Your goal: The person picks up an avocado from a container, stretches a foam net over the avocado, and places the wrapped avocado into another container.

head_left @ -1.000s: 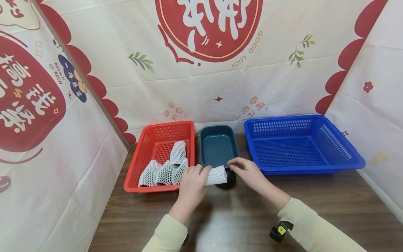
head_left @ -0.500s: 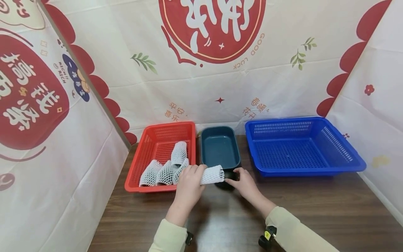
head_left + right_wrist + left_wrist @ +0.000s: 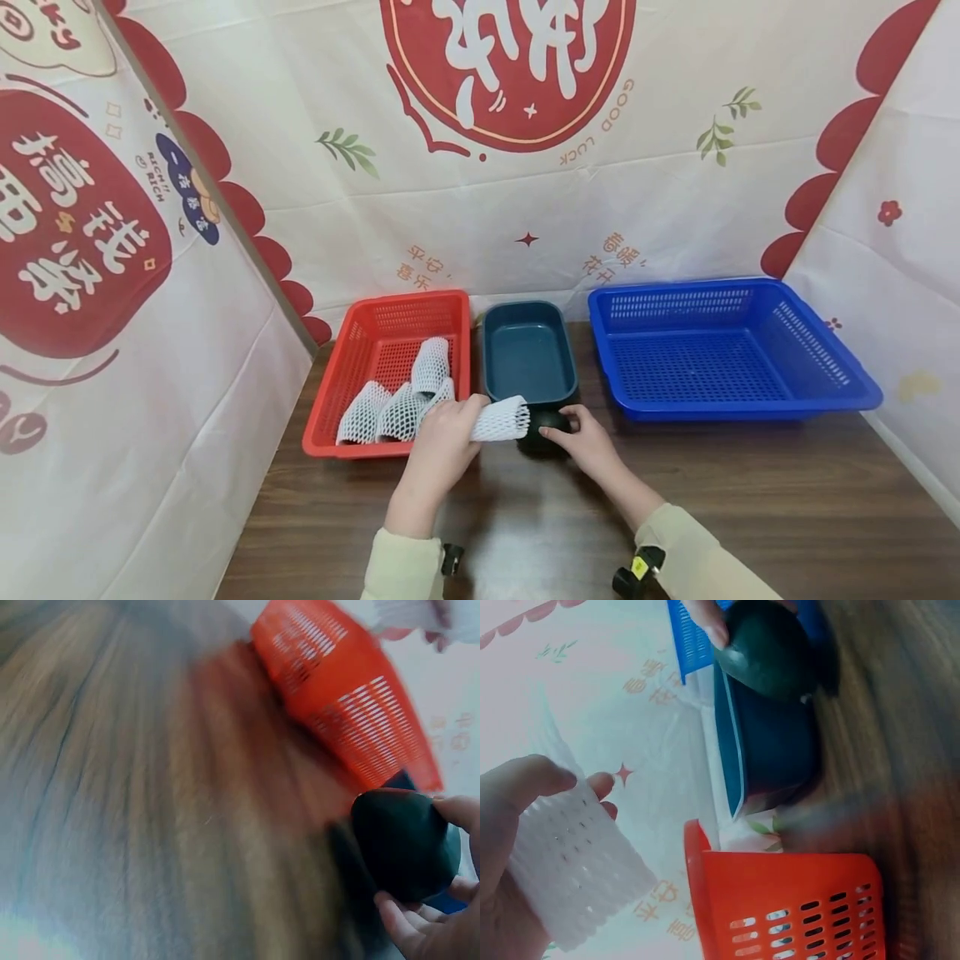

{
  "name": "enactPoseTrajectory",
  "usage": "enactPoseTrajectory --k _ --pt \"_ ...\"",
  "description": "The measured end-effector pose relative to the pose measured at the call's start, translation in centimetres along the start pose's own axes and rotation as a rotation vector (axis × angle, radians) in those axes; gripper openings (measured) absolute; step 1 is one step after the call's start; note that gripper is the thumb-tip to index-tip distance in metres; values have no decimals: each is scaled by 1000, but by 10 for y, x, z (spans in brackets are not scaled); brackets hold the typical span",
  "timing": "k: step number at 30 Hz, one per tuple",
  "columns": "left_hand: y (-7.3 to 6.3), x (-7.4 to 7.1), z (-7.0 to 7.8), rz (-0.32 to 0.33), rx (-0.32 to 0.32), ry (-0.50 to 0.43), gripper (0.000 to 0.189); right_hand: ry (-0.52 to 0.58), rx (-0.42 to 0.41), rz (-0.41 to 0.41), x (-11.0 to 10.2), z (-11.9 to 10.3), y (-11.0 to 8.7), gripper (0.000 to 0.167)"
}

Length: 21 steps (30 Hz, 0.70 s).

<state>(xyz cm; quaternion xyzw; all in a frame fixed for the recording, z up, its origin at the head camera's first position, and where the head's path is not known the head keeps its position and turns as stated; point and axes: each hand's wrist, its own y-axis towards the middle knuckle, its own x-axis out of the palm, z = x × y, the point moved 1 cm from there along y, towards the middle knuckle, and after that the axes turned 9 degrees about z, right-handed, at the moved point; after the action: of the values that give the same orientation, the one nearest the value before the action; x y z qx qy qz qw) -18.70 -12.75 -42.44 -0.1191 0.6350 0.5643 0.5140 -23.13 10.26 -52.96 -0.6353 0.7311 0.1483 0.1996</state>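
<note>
My left hand [image 3: 442,435] holds a white foam net sleeve [image 3: 501,419], its mesh end pointing right. In the left wrist view, the thumb lies across the foam net and fingertips show behind it. My right hand [image 3: 590,444] grips a dark green avocado [image 3: 542,430] just in front of the teal tray [image 3: 529,354]. In the right wrist view, thumb and fingers reach round one side of the avocado [image 3: 405,844]. The sleeve's open end is close to the avocado in the head view, while the left wrist view shows them well apart.
On the left, a red basket [image 3: 324,400] contains several white foam net sleeves [image 3: 431,365]. A larger blue basket [image 3: 697,367] stands at the right. Behind them hangs a printed cloth wall [image 3: 480,208]. Everything rests on a brown wooden table [image 3: 525,533].
My right hand has moved from the sleeve's end to a grip on the avocado. The left hand has shifted slightly left with the sleeve, and more of the avocado shows.
</note>
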Motion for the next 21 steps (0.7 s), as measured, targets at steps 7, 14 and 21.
enactPoseTrajectory --k 7,14,21 --pt "-6 -3 -1 -4 -67 -40 51 132 -10 -1 -28 -25 -20 59" --pt "-10 -5 1 35 -116 -37 46 173 -41 28 -59 -56 -38 62" --pt "-13 -4 3 1 -165 -59 42 311 -54 44 -73 -73 -55 57"
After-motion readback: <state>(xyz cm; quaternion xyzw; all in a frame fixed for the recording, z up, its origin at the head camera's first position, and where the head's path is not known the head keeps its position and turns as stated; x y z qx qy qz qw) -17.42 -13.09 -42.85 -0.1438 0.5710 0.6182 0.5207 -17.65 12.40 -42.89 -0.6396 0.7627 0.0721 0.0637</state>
